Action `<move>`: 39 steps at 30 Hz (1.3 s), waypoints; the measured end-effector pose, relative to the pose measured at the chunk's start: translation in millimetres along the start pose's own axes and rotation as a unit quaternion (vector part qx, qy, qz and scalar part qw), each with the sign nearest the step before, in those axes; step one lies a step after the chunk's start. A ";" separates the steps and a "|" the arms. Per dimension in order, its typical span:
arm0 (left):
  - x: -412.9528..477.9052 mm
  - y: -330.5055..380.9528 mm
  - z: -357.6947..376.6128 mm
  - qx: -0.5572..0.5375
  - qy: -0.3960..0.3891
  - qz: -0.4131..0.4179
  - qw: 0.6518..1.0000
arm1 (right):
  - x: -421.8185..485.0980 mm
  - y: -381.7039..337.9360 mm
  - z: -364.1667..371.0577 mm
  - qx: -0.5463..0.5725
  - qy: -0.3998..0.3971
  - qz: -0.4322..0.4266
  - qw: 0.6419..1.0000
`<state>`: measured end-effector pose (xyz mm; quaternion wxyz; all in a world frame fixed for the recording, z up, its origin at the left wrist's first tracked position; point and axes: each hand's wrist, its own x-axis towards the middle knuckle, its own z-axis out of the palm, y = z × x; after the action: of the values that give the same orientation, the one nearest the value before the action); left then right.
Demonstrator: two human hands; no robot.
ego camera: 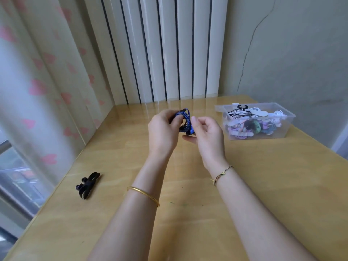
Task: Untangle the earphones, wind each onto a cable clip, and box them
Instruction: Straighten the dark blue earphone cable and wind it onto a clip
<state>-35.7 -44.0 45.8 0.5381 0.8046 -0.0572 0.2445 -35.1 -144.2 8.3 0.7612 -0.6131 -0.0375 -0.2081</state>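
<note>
- The transparent plastic storage box (291,116) stands open at the far right of the pale yellow wooden surface (282,185). It already holds many wound earphone sets in white, lilac, green and black, so I judge most of the job done.
- One set is in work: a dark blue and black earphone cable coiled into a tight bundle (183,120), held up above the surface between the two hands, well apart from the box.
- The left hand (162,129) has its fingers curled round the left side of the bundle and grips it. Whether a cable clip sits inside the coil is hidden by those fingers.
- The right hand (205,132) is half open, fingers loosely bent, with the forefinger tip just beside the bundle and the thumb below its lower end, where a blue earbud (191,130) shows. I cannot tell whether it pinches anything.
- The coil looks nearly complete, so what is left for this set is probably tucking in the last end and carrying it to the box.
- A small black bundle (88,185) lies alone near the left edge of the surface. It seems to be black earphones on a clip, though it is too small to be sure, and it is not yet boxed.
- No loose tangled cable shows anywhere else.
</note>
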 end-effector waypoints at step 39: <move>-0.9 -124.2 -146.1 0.515 -0.175 -0.303 0.783 | -17.4 25.2 42.8 -0.033 -0.075 0.124 0.989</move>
<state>-40.9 137.9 -14.6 0.0709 0.9669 0.2307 -0.0834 -33.3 -94.8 -9.7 0.7558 -0.6513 -0.0111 -0.0663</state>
